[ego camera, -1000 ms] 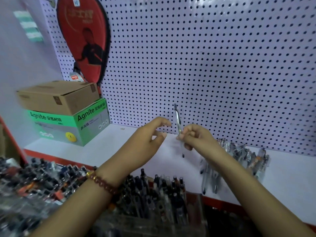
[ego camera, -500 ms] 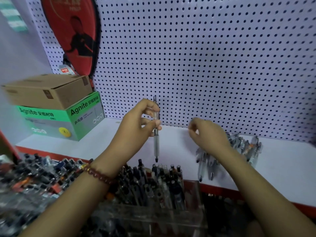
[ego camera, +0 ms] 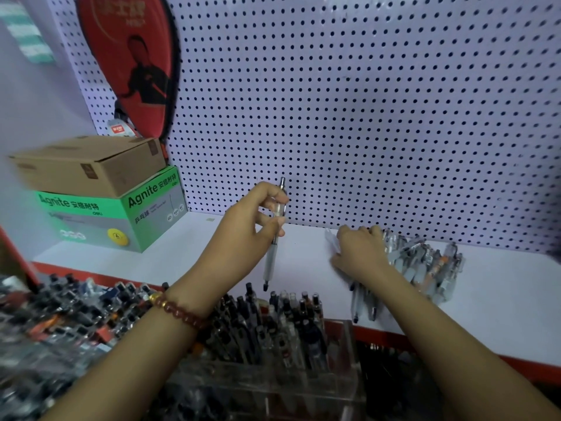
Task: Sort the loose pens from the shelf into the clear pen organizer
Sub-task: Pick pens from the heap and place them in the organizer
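Left grip [ego camera: 255,220] clamped on pen [ego camera: 270,262], upright, tip down over clear organizer [ego camera: 344,341] | right grip [ego camera: 359,250] on loose pens [ego camera: 425,265] on shelf [ego camera: 501,299], closure unclear

L hand [ego camera: 243,226] pinches pen [ego camera: 271,262] upright, frame ctr; R hand [ego camera: 359,253] rests on loose pens [ego camera: 425,265] ctr-right; organizer [ego camera: 343,375] bottom ctr.
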Action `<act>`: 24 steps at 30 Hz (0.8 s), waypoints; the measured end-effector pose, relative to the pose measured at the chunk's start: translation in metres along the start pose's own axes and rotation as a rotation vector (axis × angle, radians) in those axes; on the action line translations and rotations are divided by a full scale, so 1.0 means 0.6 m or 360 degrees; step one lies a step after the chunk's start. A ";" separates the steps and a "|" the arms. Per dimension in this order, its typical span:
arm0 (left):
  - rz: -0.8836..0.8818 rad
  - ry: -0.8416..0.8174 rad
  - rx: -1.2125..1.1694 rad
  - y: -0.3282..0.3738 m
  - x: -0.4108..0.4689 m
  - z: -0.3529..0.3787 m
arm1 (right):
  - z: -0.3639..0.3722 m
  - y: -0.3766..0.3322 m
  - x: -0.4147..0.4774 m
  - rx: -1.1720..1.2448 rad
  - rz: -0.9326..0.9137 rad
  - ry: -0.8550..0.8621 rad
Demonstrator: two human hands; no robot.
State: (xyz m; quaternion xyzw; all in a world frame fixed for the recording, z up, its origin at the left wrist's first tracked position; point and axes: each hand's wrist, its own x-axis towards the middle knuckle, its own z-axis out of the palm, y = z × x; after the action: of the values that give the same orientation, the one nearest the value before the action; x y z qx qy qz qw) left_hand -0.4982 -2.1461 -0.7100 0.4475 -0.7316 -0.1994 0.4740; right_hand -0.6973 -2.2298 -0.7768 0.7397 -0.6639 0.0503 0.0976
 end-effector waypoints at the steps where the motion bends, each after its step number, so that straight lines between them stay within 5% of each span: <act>1: 0.0006 -0.0005 0.0004 0.001 0.000 0.001 | -0.002 -0.002 0.001 0.0026 0.0025 0.0019; 6: -0.0058 0.0079 -0.0115 0.004 0.001 0.004 | -0.007 -0.011 0.011 0.0198 0.0049 0.0266; 9: -0.0079 0.0231 0.0013 0.007 0.004 0.000 | -0.035 -0.015 0.000 0.0680 0.0057 0.0464; 13: -0.0007 0.0394 -0.0004 0.031 0.009 -0.014 | -0.108 -0.033 -0.060 0.1512 -0.0284 0.0695; 18: 0.0074 0.0323 -0.0538 0.095 -0.012 -0.035 | -0.199 -0.082 -0.166 0.2206 -0.0627 0.0637; 24: 0.0089 0.0269 -0.0699 0.123 -0.095 -0.074 | -0.208 -0.132 -0.219 0.2319 -0.0618 0.0276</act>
State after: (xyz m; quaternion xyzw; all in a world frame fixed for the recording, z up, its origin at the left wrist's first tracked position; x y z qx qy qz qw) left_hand -0.4853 -2.0541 -0.6657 0.3282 -0.6406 -0.3025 0.6249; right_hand -0.6270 -2.0676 -0.6882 0.7141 -0.3105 0.5160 -0.3570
